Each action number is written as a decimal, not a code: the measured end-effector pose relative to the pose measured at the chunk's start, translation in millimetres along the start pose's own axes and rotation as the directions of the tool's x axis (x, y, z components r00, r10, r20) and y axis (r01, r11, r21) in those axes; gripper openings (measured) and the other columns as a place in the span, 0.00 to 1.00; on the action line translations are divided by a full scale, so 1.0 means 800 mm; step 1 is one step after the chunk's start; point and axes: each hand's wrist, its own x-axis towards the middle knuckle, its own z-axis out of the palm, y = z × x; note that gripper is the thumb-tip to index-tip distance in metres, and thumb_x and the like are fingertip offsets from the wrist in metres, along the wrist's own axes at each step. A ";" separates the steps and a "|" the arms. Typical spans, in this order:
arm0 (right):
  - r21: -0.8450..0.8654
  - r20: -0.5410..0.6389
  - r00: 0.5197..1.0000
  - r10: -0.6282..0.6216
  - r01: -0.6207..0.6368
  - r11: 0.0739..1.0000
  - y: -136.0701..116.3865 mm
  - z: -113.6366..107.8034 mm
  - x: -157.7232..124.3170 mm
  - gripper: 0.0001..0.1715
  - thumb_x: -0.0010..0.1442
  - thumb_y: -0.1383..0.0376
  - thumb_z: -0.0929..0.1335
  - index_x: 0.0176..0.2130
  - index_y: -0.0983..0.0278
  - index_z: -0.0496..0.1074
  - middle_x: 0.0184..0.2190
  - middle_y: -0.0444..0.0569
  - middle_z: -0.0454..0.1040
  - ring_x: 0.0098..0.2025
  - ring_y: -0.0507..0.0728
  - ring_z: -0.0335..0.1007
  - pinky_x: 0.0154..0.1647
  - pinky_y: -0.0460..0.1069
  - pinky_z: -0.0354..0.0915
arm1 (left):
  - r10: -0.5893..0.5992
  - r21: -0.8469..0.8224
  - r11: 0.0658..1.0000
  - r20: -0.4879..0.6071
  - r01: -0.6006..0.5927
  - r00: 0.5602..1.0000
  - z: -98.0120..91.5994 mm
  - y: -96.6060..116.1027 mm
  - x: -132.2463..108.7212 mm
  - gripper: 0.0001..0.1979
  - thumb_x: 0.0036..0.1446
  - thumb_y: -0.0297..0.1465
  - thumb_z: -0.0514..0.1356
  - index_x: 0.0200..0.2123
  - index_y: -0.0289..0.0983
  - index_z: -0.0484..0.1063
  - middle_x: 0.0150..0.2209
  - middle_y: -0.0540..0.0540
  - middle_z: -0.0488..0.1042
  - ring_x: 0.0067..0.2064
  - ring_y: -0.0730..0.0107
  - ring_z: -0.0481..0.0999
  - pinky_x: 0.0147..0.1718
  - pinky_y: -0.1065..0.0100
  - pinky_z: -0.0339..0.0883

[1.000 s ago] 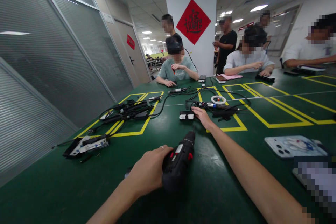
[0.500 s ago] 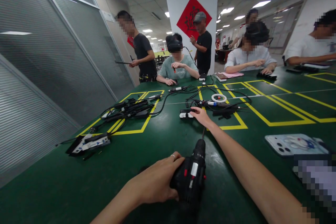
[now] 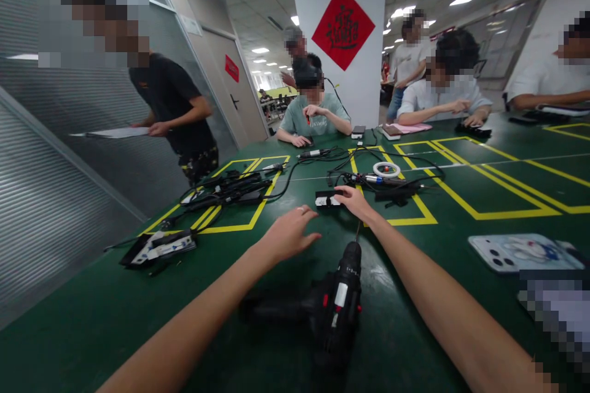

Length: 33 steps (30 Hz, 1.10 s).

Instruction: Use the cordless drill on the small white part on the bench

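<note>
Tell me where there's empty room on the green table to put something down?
Bare green lies inside the yellow box on the right, beyond the phone. More lies at the near left, in front of the black-and-white tool. It is crowded by the cable pile and around the right hand.

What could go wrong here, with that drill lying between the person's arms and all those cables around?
1. The drill lies unheld on the table between both forearms, its bit pointing forward. An arm pulling back might knock it or catch on the bit.
2. The right hand touches a small black-and-white device beside tangled cables. Lifting the device might snag them.
3. A phone lies near the right forearm, so a sideways sweep could push it.
</note>
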 end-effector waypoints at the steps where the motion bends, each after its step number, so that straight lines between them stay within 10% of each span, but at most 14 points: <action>1: 0.002 -0.004 1.000 0.000 0.000 1.000 -0.001 0.000 -0.001 0.24 0.48 0.61 0.68 0.45 0.67 0.70 0.33 0.48 0.73 0.33 0.52 0.67 0.37 0.48 0.63 | 0.013 0.088 0.996 -0.041 -0.009 0.999 0.009 -0.005 0.019 0.24 0.53 0.40 0.56 0.52 0.38 0.60 0.49 0.40 0.64 0.50 0.58 0.65 0.49 0.60 0.59; 9: 0.059 0.014 1.000 -0.002 0.002 0.998 -0.002 0.001 -0.001 0.23 0.47 0.62 0.67 0.44 0.68 0.70 0.30 0.47 0.72 0.30 0.51 0.66 0.35 0.48 0.64 | 0.130 0.231 0.966 -0.033 -0.119 0.991 0.057 -0.020 0.111 0.17 0.53 0.32 0.57 0.46 0.32 0.63 0.44 0.36 0.66 0.48 0.57 0.66 0.47 0.59 0.60; 29: 0.041 0.054 0.998 0.020 -0.022 0.999 -0.005 0.001 -0.002 0.26 0.48 0.60 0.69 0.47 0.66 0.69 0.33 0.49 0.74 0.33 0.53 0.69 0.38 0.50 0.66 | 0.130 0.255 0.960 -0.050 -0.113 0.990 0.066 -0.020 0.104 0.14 0.56 0.26 0.48 0.45 0.29 0.64 0.42 0.34 0.67 0.45 0.57 0.68 0.41 0.62 0.65; 33: 0.123 -0.188 0.982 0.021 0.002 0.992 -0.022 -0.007 0.005 0.23 0.51 0.56 0.67 0.44 0.67 0.70 0.39 0.52 0.73 0.39 0.54 0.69 0.43 0.49 0.64 | 0.093 0.216 0.974 -0.117 -0.066 0.989 0.048 -0.017 0.096 0.18 0.56 0.28 0.50 0.51 0.33 0.58 0.45 0.37 0.67 0.47 0.58 0.67 0.43 0.62 0.64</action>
